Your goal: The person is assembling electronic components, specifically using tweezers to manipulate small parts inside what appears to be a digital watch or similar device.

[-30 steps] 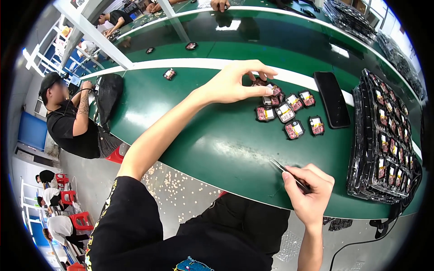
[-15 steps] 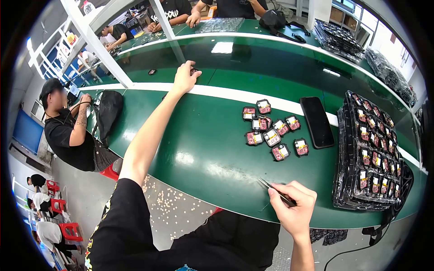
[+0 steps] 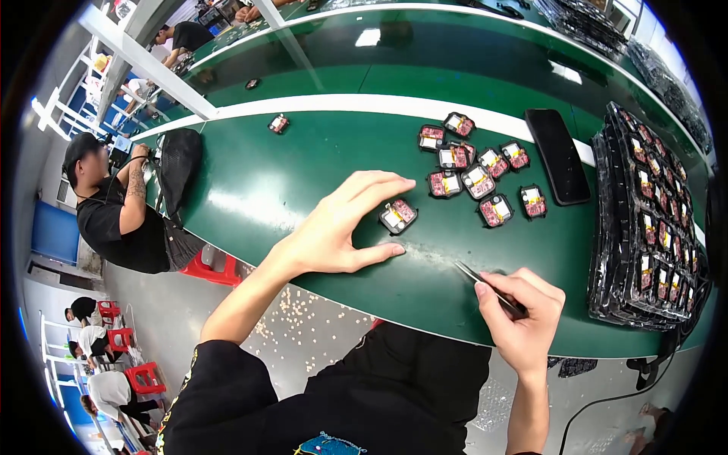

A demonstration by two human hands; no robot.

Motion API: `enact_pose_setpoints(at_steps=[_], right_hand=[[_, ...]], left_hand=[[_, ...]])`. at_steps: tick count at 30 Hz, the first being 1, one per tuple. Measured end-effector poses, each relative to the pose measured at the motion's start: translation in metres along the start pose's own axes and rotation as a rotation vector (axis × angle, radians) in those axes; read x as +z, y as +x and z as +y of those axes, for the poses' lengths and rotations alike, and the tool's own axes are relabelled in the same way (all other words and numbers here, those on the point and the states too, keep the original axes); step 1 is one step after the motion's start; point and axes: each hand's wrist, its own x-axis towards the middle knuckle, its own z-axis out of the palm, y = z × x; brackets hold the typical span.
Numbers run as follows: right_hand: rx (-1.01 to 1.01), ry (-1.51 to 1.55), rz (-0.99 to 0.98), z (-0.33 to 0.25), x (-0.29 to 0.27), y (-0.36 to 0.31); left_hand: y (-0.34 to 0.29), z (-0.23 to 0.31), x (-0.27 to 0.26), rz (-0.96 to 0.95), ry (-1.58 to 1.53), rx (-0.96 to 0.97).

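My left hand (image 3: 345,226) is over the green table with thumb and fingers spread, nothing gripped. Just off its fingertips lies a small square electronic module (image 3: 398,216), black-framed with a red board and yellow tape. In my right hand (image 3: 527,311) is a pair of tweezers (image 3: 494,290), held like a pen, its pale tips pointing up and left, apart from any module. A loose group of similar modules (image 3: 478,182) lies beyond, some touching or overlapping. Another module (image 3: 278,123) sits by itself at the left, near the white rail.
A black phone (image 3: 559,157) lies right of the group. Stacked black trays (image 3: 644,220) filled with modules stand at the right. Past the white rail (image 3: 341,104) runs a green belt with one dark module (image 3: 252,83). A co-worker (image 3: 114,205) sits left beside a black bag (image 3: 180,171).
My left hand has come back from the rail and opened; a module now lies beside its fingers. My right hand keeps the tweezers. The view has shifted, with the far side of the table higher.
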Motion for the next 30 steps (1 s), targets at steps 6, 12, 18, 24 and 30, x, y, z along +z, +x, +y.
enact_pose_setpoints(at_steps=[6, 12, 18, 24, 30], right_hand=[[-0.032, 0.004, 0.016, 0.009, 0.004, -0.003], [-0.067, 0.015, 0.033, 0.013, 0.004, -0.005], [-0.048, 0.034, 0.018, 0.01, 0.003, -0.005], [0.042, 0.102, -0.044, 0.008, -0.003, -0.001], [0.065, 0.037, -0.112, 0.009, -0.001, -0.002]], left_hand=[[-0.012, -0.004, 0.006, 0.032, 0.041, -0.156], [-0.009, 0.003, 0.009, 0.064, 0.064, -0.215], [-0.004, 0.011, 0.018, 0.06, 0.095, -0.179], [-0.001, 0.049, 0.032, -0.211, -0.182, -0.051], [0.006, 0.038, 0.042, -0.208, -0.159, 0.047]])
